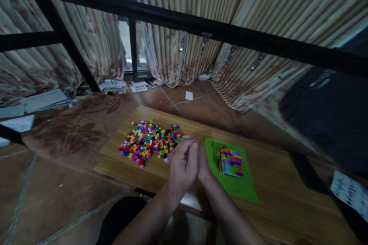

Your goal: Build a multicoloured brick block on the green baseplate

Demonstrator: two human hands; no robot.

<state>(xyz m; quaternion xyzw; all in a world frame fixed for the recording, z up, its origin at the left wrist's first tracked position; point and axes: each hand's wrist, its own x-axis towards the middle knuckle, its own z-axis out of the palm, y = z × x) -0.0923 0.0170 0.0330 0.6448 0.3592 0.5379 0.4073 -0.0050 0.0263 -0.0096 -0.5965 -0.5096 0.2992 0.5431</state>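
Note:
My left hand and my right hand are pressed together above the front middle of the wooden bench. The fingers of both are closed, and a small green spot shows between the left thumb and fingers; whatever lies inside is hidden. Just left of them a loose heap of small coloured building bricks spreads over the wood. To the right lies a green baseplate, bearing a low block-shaped build of many-coloured bricks.
The wooden bench runs left to right beneath my hands. A black metal rail crosses in front, with clips hanging from it. Behind are striped curtains and papers on the tiled floor. A brown patterned cloth lies at left.

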